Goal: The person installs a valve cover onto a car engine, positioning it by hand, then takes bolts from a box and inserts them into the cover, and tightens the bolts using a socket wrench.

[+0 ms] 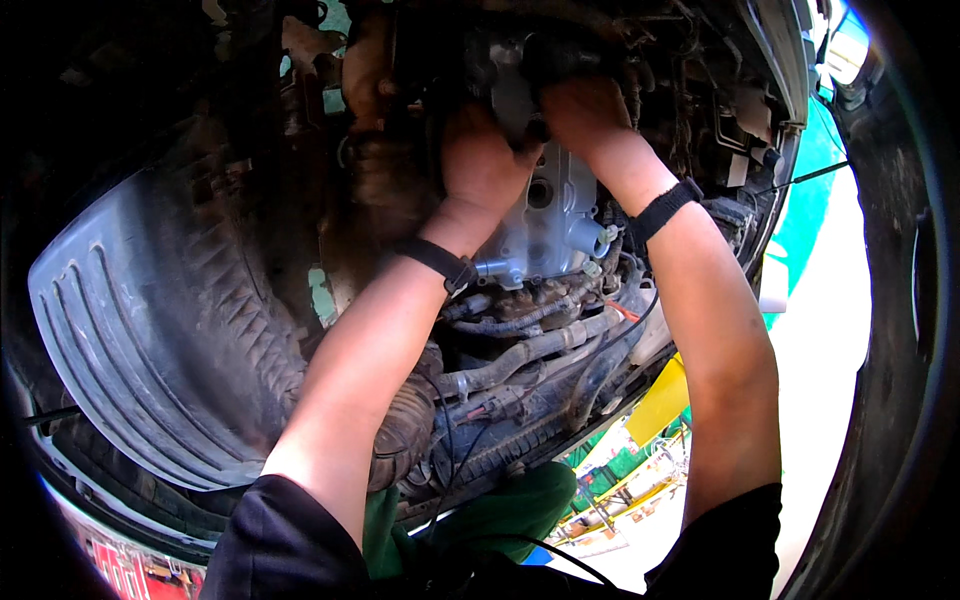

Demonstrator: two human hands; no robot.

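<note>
Both my arms reach deep into an engine bay, toward a light grey metal engine cover (548,225) with round openings. My left hand (484,160) is at the left side of the cover's far part, its thumb pointing inward across it. On the other side, my right hand (588,115) lies a little farther away, its back toward me. Dark shadow hides the fingers of both hands, so whether they grip anything there does not show. A dark, rounded part (570,58) sits just beyond my right hand. Each wrist wears a black band.
Hoses (530,352) and wiring run across the near side of the engine. A ribbed grey plastic panel (120,350) stands at the left. At the near centre is a corrugated duct (404,430). A dark body panel edge (900,300) curves down the right.
</note>
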